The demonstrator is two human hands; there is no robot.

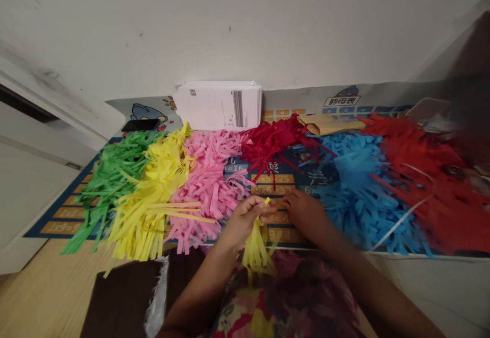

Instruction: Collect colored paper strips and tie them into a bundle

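At the counter's [302, 248] front edge, near its middle, a yellow tassel [255, 250] of cut strips hangs down in front of the person's patterned clothing [252, 307]. The left hand [243, 219] has its grip closed around the tassel's upper end, a small yellow tip poking out above the fingers. Just beside it, the right hand [308, 214] is low over the printed mat [283, 168] with fingers bent; whether its grip has hold of anything I cannot tell. Further in, heaps of fringed strips line the counter: a green heap [120, 167] toward the left edge, then a yellow heap [166, 172] and a pink heap [209, 190], with a blue heap [356, 174] right of the hands and an orange-red heap [429, 185] toward the right edge. Behind the hands, a crimson heap [270, 144] lies nearer the back edge. Along that edge stand a white package [214, 105] with a barcode, upright by the wall [229, 37], a dark flat object [140, 125] near the back left corner, and a tan envelope [331, 124] behind the blue heap.
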